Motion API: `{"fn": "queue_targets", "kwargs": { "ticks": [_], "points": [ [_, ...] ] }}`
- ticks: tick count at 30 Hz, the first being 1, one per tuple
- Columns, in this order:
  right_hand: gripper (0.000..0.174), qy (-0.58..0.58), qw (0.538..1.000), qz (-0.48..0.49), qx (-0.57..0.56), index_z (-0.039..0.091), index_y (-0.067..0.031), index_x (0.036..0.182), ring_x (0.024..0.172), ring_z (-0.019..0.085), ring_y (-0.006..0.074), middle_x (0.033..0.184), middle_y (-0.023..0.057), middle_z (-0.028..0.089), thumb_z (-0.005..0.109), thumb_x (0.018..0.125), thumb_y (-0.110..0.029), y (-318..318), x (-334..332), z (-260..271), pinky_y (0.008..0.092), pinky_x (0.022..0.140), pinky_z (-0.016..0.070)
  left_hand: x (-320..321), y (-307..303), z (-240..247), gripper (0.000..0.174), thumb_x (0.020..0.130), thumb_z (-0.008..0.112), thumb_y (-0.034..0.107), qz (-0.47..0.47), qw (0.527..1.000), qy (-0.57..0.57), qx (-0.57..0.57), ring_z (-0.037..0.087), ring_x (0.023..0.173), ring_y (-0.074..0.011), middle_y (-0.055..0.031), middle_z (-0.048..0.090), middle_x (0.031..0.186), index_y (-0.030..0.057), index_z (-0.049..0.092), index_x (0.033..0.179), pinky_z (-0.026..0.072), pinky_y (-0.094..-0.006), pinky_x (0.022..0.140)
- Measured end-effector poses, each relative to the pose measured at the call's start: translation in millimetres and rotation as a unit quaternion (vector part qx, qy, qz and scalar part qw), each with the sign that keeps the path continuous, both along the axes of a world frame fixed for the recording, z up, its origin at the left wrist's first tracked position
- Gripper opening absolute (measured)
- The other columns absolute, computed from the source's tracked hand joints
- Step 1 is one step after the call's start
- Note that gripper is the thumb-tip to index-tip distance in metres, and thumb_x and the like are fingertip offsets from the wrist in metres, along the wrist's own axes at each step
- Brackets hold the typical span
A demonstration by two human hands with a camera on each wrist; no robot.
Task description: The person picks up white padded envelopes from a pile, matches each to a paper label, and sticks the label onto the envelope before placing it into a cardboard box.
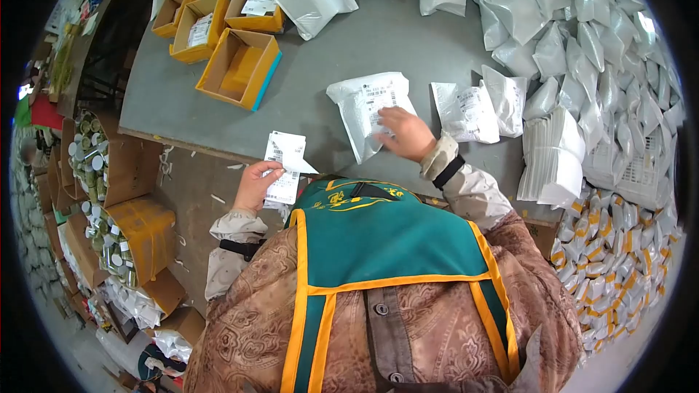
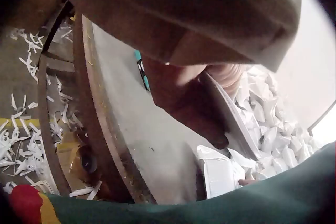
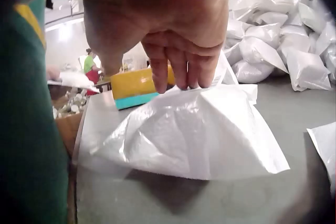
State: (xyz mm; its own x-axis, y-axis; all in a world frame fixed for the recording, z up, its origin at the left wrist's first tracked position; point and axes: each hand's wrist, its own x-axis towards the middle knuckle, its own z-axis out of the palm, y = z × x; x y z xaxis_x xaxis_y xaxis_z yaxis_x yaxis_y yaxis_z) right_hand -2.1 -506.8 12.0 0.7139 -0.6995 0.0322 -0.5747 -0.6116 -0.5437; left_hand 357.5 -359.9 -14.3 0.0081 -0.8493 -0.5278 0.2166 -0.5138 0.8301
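In the head view my left hand [image 1: 255, 185] pinches a small stack of printed shipping labels [image 1: 277, 191] near the table's front edge, and the top sheet curls up at its right side. The left wrist view shows the same sheets [image 2: 233, 113] edge-on between thumb and fingers. My right hand [image 1: 412, 135] rests its fingertips on a white plastic mailer bag [image 1: 354, 118], over the printed label [image 1: 375, 96] on its top. From the right wrist, the fingers [image 3: 180, 69] reach down, nearly straight, to the top of the puffy bag [image 3: 173, 140].
Two labelled mailer bags [image 1: 466, 115] lie right of my right hand, beside a banded white stack [image 1: 552, 153]. Yellow open boxes [image 1: 251, 94] stand back left, some with labels. White mailers [image 1: 524, 0] pile up at the back right. Cartons of jars [image 1: 138, 240] stand left.
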Motion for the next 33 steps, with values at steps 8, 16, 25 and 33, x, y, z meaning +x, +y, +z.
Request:
{"fn": "queue_targets", "kwargs": {
  "ticks": [8, 16, 25, 33],
  "points": [
    [0.084, 0.047, 0.991, -0.105, -0.074, 0.028, -0.004, 0.143, 0.131, 0.03, 0.0476, 0.147, 0.026, 0.024, 0.069, 0.077, -0.038, -26.9, 28.1, -55.7, 0.049, 0.107, 0.0298, -1.0, -8.1, 4.2, 0.016, 0.083, 0.067, 0.004, 0.014, 1.0, -0.02, 0.017, 0.061, 0.078, -0.0108, -0.0046, 0.066, 0.088, -0.0017, 0.065, 0.098, 0.0511, -0.0258, 0.069],
    [0.095, 0.073, 0.979, -0.191, 0.02, 0.024, -0.0125, 0.145, 0.13, 0.034, 0.0452, 0.142, 0.0317, 0.028, 0.074, 0.067, -0.033, -26.6, 34.3, -49.5, 0.0449, 0.104, 0.0361, -5.5, -19.4, -4.8, 0.014, 0.083, 0.067, 0.002, -0.009, 0.999, -0.04, -0.031, 0.06, 0.083, -0.011, -0.0041, 0.065, 0.09, -0.0014, 0.066, 0.096, 0.049, -0.0254, 0.074],
    [0.097, 0.084, 0.946, -0.311, 0.031, 0.024, -0.0122, 0.144, 0.123, 0.041, 0.0364, 0.141, 0.0202, 0.032, 0.074, 0.064, -0.033, -6.0, 36.5, -44.5, 0.0532, 0.087, 0.0455, -38.5, -69.6, 15.6, 0.013, 0.084, 0.066, 0.002, -0.055, 0.996, 0.009, -0.073, 0.062, 0.078, -0.0118, -0.007, 0.066, 0.089, -0.0015, 0.065, 0.096, 0.0511, -0.0256, 0.069],
    [0.099, -0.018, 0.921, -0.383, 0.069, 0.021, -0.0063, 0.145, 0.122, 0.04, 0.0417, 0.139, 0.0245, 0.035, 0.072, 0.065, -0.035, 8.4, -14.5, -53.9, 0.049, 0.096, 0.0414, -78.9, -98.5, 23.3, 0.016, 0.087, 0.063, 0.005, -0.026, 0.995, 0.058, -0.076, 0.064, 0.079, -0.014, -0.0083, 0.066, 0.092, -0.0019, 0.062, 0.101, 0.053, -0.027, 0.071]
  ]
}}
